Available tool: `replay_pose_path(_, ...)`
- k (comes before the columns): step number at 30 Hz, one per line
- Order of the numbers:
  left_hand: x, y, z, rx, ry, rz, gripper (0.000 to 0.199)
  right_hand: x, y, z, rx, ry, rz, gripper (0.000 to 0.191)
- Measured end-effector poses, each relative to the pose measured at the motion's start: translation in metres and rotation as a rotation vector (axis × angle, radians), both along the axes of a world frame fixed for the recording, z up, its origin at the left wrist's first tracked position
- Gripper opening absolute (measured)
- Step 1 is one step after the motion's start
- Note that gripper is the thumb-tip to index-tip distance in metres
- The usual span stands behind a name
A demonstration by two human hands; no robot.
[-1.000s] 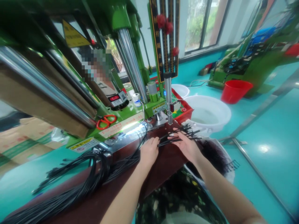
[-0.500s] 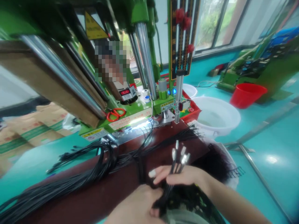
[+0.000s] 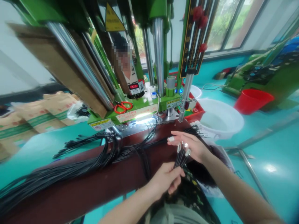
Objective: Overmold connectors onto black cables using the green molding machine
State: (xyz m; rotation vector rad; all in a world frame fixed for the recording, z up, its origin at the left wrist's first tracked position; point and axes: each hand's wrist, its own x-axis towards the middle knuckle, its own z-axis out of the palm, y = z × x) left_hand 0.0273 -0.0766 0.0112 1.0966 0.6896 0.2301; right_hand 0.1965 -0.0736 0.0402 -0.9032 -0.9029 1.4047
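My left hand (image 3: 166, 179) is closed around a small bunch of black cables (image 3: 179, 159), thumb on top. Their silvery metal plug ends (image 3: 187, 150) point up and away from me. Beside and just beyond these ends is my right hand (image 3: 192, 145), its fingers stretched out to the left, with something white on one fingertip. Whether its palm touches the plugs, I cannot tell. A long bundle of black cables (image 3: 77, 170) lies across the brown table (image 3: 98, 193), and a few thin strands lead to the lit plate of the green press (image 3: 137, 112).
Orange-handled scissors (image 3: 123, 107) rest on the press. At the right stand a white tub (image 3: 221, 119), a red bucket (image 3: 253, 101) and a metal floor frame (image 3: 253, 174). Paper sacks (image 3: 53, 115) are at the left. Behind the press, a person (image 3: 126, 65) is partly visible.
My right hand has moved up and off the cables, its fingers straightening. My left hand now shows plainly around the bunch, below the plugs. The view has shifted slightly.
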Motion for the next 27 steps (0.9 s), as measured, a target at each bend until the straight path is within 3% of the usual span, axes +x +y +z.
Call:
replay_pose_path(5,0.028,0.007,0.008,0.05,-0.062,0.103,0.033,0.004,-0.002,-0.009,0.085,-0.251,0.041,0.032)
replay_pose_path(12,0.051,0.019,0.003,0.066,-0.086,0.166,0.035,0.017,0.001,-0.022,0.048,-0.224,0.097,0.036)
replay_pose_path(19,0.038,0.014,0.019,-0.033,-0.096,0.137,0.028,0.03,0.005,-0.017,-0.03,-0.498,0.09,0.023)
replay_pose_path(23,0.023,0.005,0.029,0.007,-0.116,0.165,0.028,0.013,0.002,-0.014,-0.04,-0.349,0.092,0.018)
replay_pose_path(25,0.016,0.001,0.033,0.039,-0.114,0.171,0.03,0.003,0.0,-0.009,-0.001,-0.275,0.13,0.024)
replay_pose_path(27,0.009,-0.003,0.038,0.073,-0.113,0.186,0.028,-0.004,0.0,-0.002,0.034,-0.243,0.187,0.017)
